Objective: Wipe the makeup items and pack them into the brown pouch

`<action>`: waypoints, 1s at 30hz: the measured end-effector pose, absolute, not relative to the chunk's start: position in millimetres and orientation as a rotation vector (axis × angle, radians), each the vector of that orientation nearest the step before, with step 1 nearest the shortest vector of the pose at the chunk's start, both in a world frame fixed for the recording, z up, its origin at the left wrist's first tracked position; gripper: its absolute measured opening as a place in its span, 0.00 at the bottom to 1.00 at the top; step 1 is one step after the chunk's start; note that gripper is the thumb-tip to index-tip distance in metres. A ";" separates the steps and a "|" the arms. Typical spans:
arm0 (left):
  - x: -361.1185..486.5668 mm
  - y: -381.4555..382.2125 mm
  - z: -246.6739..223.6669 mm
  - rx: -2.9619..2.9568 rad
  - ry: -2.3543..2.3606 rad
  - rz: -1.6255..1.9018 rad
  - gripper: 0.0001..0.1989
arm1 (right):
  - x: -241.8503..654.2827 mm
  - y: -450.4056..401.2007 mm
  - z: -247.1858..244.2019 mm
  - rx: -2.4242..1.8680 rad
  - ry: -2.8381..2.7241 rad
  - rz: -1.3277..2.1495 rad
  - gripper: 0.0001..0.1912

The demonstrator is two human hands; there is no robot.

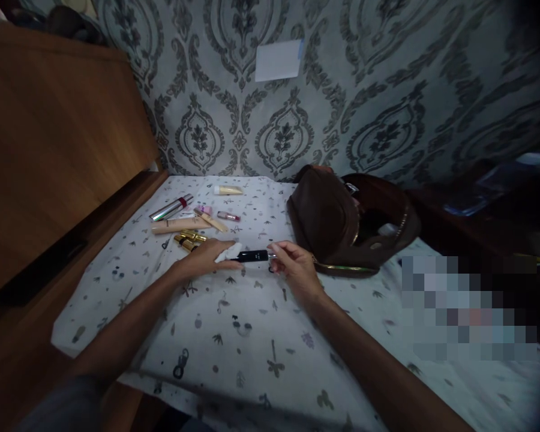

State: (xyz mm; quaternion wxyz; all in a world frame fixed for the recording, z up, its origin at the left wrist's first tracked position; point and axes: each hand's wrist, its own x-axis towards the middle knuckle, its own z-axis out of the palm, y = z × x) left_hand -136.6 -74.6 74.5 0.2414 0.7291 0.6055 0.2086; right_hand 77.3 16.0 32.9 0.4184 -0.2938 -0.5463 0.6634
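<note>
A black tube [253, 256] with a silvery right end lies level between my two hands, above the patterned white cloth [234, 360]. My left hand [207, 258] is closed on a crumpled white tissue [228, 252], which touches the tube's left end. The fingertips of my right hand [294, 264] pinch the silvery end. Just behind my left hand are gold tubes [193, 236], one with a black end. Farther back lie a long beige tube [175, 225], a shiny silver tube with a red band [171, 207] and a small pink-red tube [228, 216].
An open brown leather bag [324, 216] stands to the right of my hands. A cream tube with a white cap [228, 190] lies near the wall. Wooden furniture [63, 120] borders the left side. A blurred-out patch covers the right.
</note>
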 end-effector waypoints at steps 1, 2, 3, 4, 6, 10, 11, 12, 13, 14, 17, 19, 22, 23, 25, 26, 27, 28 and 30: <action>-136.4 -75.1 74.0 1.983 1.680 0.557 0.25 | 77.7 16.3 32.8 -0.744 -1.384 1.656 0.19; -137.1 -75.7 73.4 1.953 1.726 0.566 0.27 | 78.0 16.5 32.8 -0.745 -1.390 1.654 0.18; -138.5 -76.1 72.9 1.909 1.799 0.590 0.28 | 78.2 16.7 32.8 -0.744 -1.389 1.655 0.18; -140.1 -76.2 72.8 1.858 1.892 0.627 0.31 | 78.2 16.6 32.8 -0.741 -1.384 1.657 0.18; -142.4 -75.0 74.2 1.761 2.077 0.711 0.34 | 77.7 16.0 32.9 -0.725 -1.381 1.653 0.17; -131.4 -68.0 86.3 1.783 2.081 0.699 0.35 | 76.2 12.5 33.1 -0.655 -1.508 1.603 0.15; -125.5 -66.4 90.5 1.824 1.981 0.634 0.33 | 76.1 11.4 33.4 -0.633 -1.548 1.582 0.14; -119.4 -65.6 94.6 1.852 1.858 0.560 0.32 | 76.3 10.4 34.1 -0.611 -1.579 1.559 0.14; -114.0 -65.7 98.3 1.851 1.744 0.493 0.31 | 76.9 9.8 35.4 -0.587 -1.600 1.535 0.14; -109.9 -66.8 101.2 1.812 1.672 0.447 0.31 | 78.1 9.6 37.6 -0.561 -1.617 1.513 0.13; -109.8 -72.7 104.9 1.519 1.789 0.447 0.38 | 86.8 12.6 51.2 -0.477 -1.660 1.406 0.13; -116.8 -73.9 104.8 1.381 1.894 0.438 0.42 | 98.3 16.5 65.9 -0.436 -1.699 1.297 0.11; -119.0 -68.0 106.7 1.440 1.924 0.602 0.37 | 123.0 21.1 89.6 -0.446 -1.707 1.216 0.07; -114.5 -64.8 108.3 1.478 1.905 0.687 0.35 | 132.4 22.1 96.4 -0.461 -1.690 1.223 0.07; -97.7 -57.6 112.2 1.525 1.867 0.838 0.32 | 151.8 24.0 107.3 -0.482 -1.628 1.281 0.10; -86.4 -53.5 114.4 1.541 1.853 0.890 0.31 | 161.7 25.1 111.7 -0.481 -1.592 1.321 0.12; -74.1 -48.8 116.5 1.560 1.830 0.924 0.31 | 172.0 26.4 115.9 -0.477 -1.554 1.358 0.13; -61.5 -43.4 118.8 1.593 1.784 0.933 0.30 | 182.8 28.0 120.3 -0.477 -1.524 1.382 0.15; -37.4 -29.9 123.8 1.685 1.613 0.900 0.26 | 206.3 32.0 130.9 -0.497 -1.498 1.348 0.15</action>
